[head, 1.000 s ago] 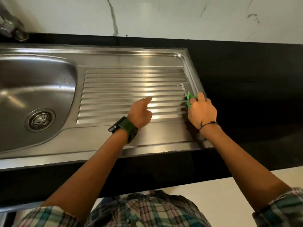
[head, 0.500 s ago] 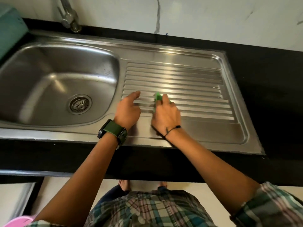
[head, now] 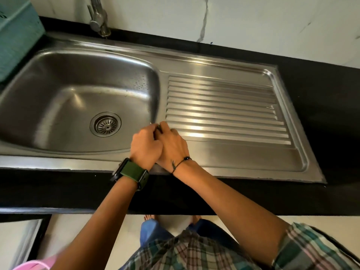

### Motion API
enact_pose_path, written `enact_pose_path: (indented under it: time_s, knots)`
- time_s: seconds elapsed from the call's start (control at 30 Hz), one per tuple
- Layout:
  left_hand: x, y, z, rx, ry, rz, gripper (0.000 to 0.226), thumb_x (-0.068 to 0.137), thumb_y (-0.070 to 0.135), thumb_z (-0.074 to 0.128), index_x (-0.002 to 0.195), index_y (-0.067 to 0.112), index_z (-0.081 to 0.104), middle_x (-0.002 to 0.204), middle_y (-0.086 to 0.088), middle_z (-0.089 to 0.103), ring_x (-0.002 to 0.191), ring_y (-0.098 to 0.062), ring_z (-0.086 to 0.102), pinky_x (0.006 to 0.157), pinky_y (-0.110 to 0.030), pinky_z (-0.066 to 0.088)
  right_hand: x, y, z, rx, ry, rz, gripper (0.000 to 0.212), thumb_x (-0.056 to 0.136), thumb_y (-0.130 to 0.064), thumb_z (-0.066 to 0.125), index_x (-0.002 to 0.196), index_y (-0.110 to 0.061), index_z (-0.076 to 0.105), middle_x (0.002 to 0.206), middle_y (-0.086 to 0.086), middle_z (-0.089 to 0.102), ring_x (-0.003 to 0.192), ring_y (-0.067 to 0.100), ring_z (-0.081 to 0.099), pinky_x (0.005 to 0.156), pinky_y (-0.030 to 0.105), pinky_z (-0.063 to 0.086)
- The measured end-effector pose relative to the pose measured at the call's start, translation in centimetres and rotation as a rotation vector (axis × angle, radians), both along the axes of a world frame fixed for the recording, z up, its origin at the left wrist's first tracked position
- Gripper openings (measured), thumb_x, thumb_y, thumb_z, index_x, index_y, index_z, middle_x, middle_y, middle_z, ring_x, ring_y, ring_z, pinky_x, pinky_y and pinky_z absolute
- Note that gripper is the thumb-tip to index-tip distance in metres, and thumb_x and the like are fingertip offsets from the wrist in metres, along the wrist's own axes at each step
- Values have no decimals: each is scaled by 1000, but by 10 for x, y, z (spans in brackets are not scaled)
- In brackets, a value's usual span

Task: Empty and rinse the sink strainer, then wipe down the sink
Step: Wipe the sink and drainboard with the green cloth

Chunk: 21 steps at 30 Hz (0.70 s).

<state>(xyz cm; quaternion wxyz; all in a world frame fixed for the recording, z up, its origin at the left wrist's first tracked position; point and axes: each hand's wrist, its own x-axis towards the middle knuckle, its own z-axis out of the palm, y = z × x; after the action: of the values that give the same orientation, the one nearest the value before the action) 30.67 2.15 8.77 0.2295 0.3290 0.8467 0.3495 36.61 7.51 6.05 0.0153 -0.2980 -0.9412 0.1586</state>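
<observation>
One steel sink (head: pixel 58 61), one strainer (head: pixel 105 124) seated in its drain, one faucet (head: pixel 98 18) behind. Two hands meet at the basin's right lip: left hand (head: pixel 145 147) curled over right hand (head: pixel 172 146). Whether either grips anything, I can't tell.

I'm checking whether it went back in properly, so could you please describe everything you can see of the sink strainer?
The sink strainer is a round metal piece, steel by its look, seated flat in the drain opening at the bottom of the basin. A wide polished ring surrounds a centre with radiating slots and a small middle knob. No debris shows on it. Nothing touches it; both hands are off to its right, at the basin's edge.
</observation>
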Motion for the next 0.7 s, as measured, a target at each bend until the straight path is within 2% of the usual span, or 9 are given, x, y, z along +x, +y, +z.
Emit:
enact_pose_path:
  time_s: [0.1,0.23,0.33,0.4,0.53,0.7]
  knots:
    - [16,11,0,6,-29,-87,50,75,-9,40,118,9,56,113,-18,64,104,-33,57,72,-18,36,20,11,0,62,-20,-24,41,87,-27,51,124,-10,46,123,10,43,102,32,47,70,39,41]
    - [52,31,4,-11,-75,-276,58,74,-10,40,129,8,45,124,-20,57,114,-32,53,91,-29,40,65,34,-1,150,-52,-83,42,85,-28,53,124,-12,48,122,11,45,104,32,47,76,42,41]
    - [80,47,8,-8,-74,-394,56,80,-7,42,133,8,42,130,-20,53,120,-30,49,91,-23,34,120,60,-2,224,-81,-192,36,84,-24,53,120,-15,53,117,12,49,102,35,50,76,42,43]
    - [93,55,8,-20,-72,-449,56,84,-2,41,139,8,34,139,-15,45,129,-26,41,98,-19,30,165,85,-1,258,-120,-331,31,84,-17,52,114,-13,57,113,15,49,101,36,51,79,43,44]
    - [104,62,5,-51,-103,-464,54,89,4,41,141,9,29,147,-9,36,134,-22,35,107,-23,26,254,136,9,327,-264,-613,28,83,-14,51,110,-11,58,115,17,47,104,39,50,84,48,42]
    - [101,62,1,-70,-55,-375,49,91,10,42,140,11,33,145,-9,40,131,-23,39,104,-23,29,278,151,8,329,-283,-610,30,83,-8,52,112,-5,57,117,19,46,98,43,50,79,48,45]
